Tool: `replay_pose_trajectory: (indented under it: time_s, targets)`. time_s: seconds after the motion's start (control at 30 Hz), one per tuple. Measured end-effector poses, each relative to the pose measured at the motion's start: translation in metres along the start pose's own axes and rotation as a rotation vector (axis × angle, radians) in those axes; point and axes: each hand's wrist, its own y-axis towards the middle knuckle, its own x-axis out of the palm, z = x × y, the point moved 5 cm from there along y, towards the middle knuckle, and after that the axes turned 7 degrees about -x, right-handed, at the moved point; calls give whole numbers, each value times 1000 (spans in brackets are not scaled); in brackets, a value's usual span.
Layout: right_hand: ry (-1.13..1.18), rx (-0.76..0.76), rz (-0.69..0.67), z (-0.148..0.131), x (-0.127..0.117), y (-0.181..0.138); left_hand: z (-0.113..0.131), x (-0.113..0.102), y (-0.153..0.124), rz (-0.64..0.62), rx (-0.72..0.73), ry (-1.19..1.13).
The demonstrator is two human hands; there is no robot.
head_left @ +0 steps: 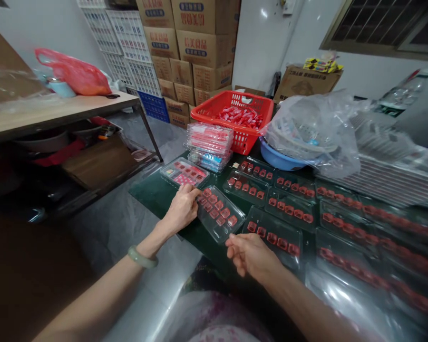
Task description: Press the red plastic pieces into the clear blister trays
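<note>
A clear plastic tray [219, 213] filled with small red packets lies tilted on the dark green table [153, 192]. My left hand [181, 209] grips its far left end with fingers curled over the rim. My right hand [249, 254] pinches its near right corner, fingers bent. Another filled clear tray [184, 172] lies just beyond my left hand. Several more open trays of red packets [288, 209] lie in rows to the right.
A stack of closed filled trays [209, 147] stands before a red basket [235, 111] of red sweets. A blue bowl [281, 161] under a clear plastic bag [317, 130] sits right of it. Cardboard boxes [196, 52] line the wall. A wooden table [57, 114] stands left.
</note>
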Motion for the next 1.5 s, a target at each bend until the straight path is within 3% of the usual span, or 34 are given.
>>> replay_pose_trajectory:
  time_s: [0.2, 0.63, 0.9, 1.03, 1.17, 1.37, 1.5]
  targets:
    - [-5, 1, 37, 7, 2, -7, 1, 5, -10, -111, 27, -60]
    - [-12, -23, -10, 16, 11, -5, -12, -1, -15, -65, -18, -19]
    - [-401, -406, 173, -20, -11, -10, -28, 2, -17, 5, -204, -49]
    - [-424, -323, 163, -5, -4, -11, -31, 0, -16, -2, -283, -210]
    - [-321, -248, 214, 12, 6, -18, -36, 2, -23, 41, -458, -506]
    - [-132, -332, 263, 0, 8, -19, -34, 6, -36, 135, -622, -778]
    - [-22, -366, 335, -8, 4, -14, -28, 4, -40, 187, -636, -915]
